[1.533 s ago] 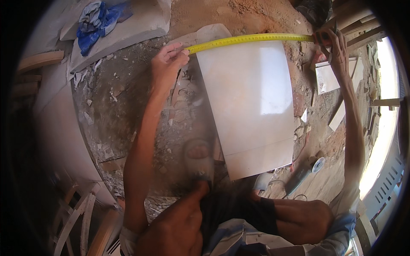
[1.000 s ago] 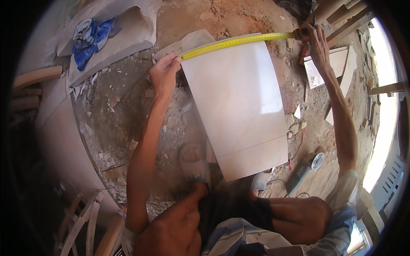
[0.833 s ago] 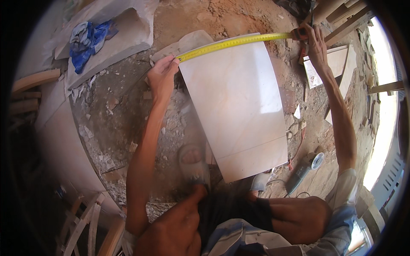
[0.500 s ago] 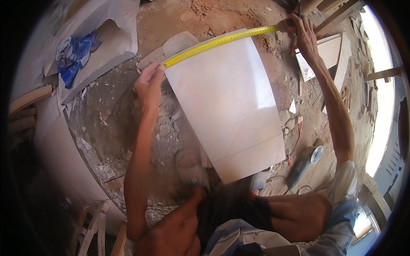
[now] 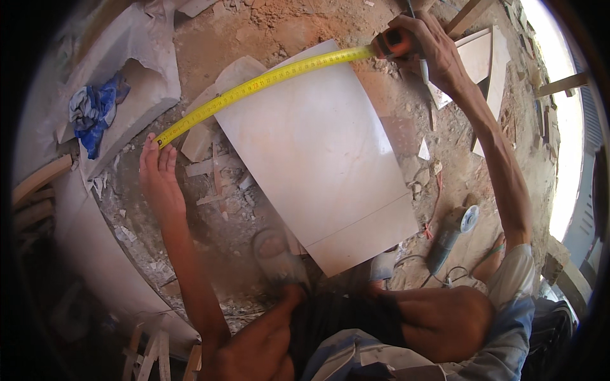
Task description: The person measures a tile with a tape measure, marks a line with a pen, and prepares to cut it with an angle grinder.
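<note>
Tape measure lies across the pale tile's far end, left hand pinching its tip, right hand clamped around its case; best pulled taut, unbowed, squared to the edge.

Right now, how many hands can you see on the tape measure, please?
2. The left hand holds the free end of the yellow tape measure, at left; the right hand grips its case, at upper right. None seems hidden.
</note>
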Motion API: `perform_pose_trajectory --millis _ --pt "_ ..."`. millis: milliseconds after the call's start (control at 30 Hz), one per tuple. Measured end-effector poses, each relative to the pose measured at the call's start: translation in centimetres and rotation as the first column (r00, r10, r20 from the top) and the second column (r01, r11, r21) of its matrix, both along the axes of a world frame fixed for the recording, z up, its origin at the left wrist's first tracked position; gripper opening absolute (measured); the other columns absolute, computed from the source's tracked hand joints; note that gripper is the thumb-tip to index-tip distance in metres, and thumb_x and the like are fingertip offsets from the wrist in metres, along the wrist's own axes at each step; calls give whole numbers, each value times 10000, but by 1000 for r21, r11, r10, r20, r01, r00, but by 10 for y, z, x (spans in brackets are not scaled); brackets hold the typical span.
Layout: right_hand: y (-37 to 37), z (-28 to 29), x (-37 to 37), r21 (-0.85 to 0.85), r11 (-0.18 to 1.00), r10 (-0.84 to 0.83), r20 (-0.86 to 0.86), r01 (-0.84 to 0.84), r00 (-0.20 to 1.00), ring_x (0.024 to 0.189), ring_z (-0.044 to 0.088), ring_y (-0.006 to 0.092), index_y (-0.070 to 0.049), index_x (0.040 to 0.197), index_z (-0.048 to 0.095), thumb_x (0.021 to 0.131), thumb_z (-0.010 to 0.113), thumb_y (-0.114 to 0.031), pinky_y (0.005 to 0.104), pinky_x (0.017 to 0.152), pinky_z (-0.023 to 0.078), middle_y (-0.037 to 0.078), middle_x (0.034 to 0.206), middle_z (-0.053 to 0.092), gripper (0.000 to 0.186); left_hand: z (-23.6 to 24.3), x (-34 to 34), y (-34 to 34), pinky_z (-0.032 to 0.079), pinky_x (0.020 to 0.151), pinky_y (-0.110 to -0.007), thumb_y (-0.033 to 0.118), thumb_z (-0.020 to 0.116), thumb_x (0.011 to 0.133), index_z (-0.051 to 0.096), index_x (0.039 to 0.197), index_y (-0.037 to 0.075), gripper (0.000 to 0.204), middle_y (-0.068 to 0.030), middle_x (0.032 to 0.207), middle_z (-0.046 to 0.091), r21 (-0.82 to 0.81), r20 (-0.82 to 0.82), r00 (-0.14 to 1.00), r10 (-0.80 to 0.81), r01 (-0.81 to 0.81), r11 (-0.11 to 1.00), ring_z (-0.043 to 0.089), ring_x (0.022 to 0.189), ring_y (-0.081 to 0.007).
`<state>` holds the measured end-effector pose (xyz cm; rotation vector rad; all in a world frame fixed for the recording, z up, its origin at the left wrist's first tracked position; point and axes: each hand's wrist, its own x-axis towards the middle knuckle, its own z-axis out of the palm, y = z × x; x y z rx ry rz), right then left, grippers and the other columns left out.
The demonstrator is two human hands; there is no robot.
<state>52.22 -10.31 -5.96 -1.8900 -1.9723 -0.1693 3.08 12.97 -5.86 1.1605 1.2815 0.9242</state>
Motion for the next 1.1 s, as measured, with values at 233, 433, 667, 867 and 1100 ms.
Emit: perform_pose_trajectory --millis 233,433,667,867,1100 --pt "22 28 -83 44 998 60 -280 -50 958 1147 638 324 -172 1350 567 719 941 -85 464 965 563 72 1167 616 739 40 -17 -29 421 1221 -482 526 434 1142 304 1623 -29 746 -234 1622 431 13 404 897 179 -201 979 479 1452 -329" --pt "38 61 -167 153 986 16 -488 68 873 1014 629 347 -145 1333 578 702 962 -144 446 834 536 82 1135 630 738 39 74 -138 476 1162 -531 601 629 1052 181 1662 -18 977 -292 1647 369 20 303 780 -548 570 822 510 1443 -388" --pt "25 80 -231 52 998 61 -434 -42 899 997 599 381 -118 1374 518 743 961 -227 473 817 528 147 1137 588 779 73 98 -144 558 1102 -450 528 391 1169 366 1601 -2 684 -203 1492 522 -243 586 767 -264 476 845 622 1315 -295" --pt "13 92 -253 -240 962 -136 -831 -128 539 1061 643 324 -48 1353 490 898 860 -403 447 893 540 167 1227 600 685 80 69 -151 615 1019 -410 470 352 1188 487 1553 42 578 -163 1338 632 -191 419 858 -295 402 896 684 1219 -264" --pt "15 105 -266 -489 850 -332 -785 -194 524 1204 709 326 -30 1353 489 1034 725 -465 427 959 578 184 1310 660 589 62 43 -148 559 900 -300 414 363 1199 638 1338 12 507 -112 1058 717 -100 222 892 -394 423 901 693 1009 -153"
